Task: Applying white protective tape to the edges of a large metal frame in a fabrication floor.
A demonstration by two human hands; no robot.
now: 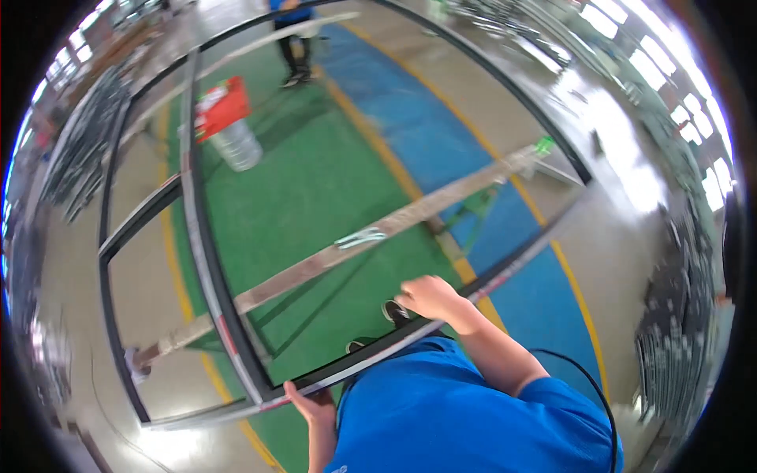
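A large dark window frame [206, 260] with inner bars lies across padded beams in front of me. My left hand [314, 406] is at its near rail, by the foot of a long inner bar, with the thumb over the edge and the other fingers mostly hidden. Farther right, my right hand [432, 298] is curled closed just above the inner side of that rail; its fingers are slightly blurred and I cannot see anything in them. Some slim pale-green pieces [361, 237] lie on the near beam [307, 270], inside the frame's large opening.
A clear plastic bin [238, 147] with a red cover [223, 108] stands on the green floor beyond. Another person [293, 43] is at the far side. Metal profiles are stacked at left [87, 146] and right [674, 339]. A black cable [587, 374] hangs by my right arm.
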